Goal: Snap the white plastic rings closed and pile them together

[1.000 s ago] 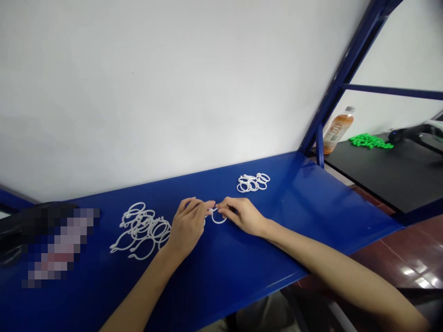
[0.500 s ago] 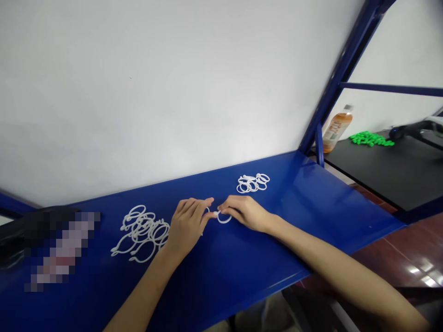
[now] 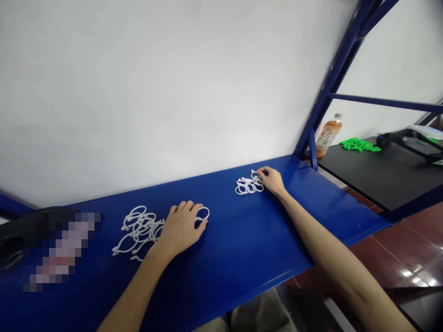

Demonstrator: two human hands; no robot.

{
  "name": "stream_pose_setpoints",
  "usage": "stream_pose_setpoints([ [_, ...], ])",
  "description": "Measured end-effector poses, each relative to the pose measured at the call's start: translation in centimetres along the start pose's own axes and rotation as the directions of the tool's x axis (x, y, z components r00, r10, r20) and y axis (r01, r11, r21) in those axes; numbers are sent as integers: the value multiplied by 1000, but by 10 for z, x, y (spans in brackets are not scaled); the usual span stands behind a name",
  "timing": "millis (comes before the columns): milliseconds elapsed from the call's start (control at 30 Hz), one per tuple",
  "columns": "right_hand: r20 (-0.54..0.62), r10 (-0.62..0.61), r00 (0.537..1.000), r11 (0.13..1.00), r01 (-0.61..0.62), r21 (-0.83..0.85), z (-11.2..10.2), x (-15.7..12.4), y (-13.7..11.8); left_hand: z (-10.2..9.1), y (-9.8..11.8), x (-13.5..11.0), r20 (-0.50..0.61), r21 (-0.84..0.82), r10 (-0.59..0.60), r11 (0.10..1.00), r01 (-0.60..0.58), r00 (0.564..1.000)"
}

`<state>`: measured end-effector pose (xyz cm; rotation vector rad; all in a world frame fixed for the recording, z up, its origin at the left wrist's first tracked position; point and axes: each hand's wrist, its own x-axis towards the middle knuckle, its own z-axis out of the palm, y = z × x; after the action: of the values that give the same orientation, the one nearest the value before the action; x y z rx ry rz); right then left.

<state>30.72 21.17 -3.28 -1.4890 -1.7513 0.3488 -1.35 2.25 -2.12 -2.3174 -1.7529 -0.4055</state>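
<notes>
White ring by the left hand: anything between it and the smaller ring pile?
Nothing visible. Between the white ring at the left hand and the smaller ring pile, only blue tabletop shows. The right hand is at the pile's far right side, outside that gap.

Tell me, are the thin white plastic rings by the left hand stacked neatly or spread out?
Spread out: the thin white plastic rings overlap messily across the shiny blue tabletop beside the left hand.
</notes>
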Motion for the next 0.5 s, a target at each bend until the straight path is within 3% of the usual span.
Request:
stream_pose_setpoints([
  [233,87,-22,996,1000,23,-8,6,-2,-1,0,4,4,-37,-120,46,992,-51,998],
  [400,-3,-81,997,996,81,-40,4,-1,-6,-2,5,7,-83,-179,76,980,-90,994],
  [500,-74,-165,984,986,161,-53,0,-11,-25,-5,8,8,-156,-186,85,976,-113,984],
])
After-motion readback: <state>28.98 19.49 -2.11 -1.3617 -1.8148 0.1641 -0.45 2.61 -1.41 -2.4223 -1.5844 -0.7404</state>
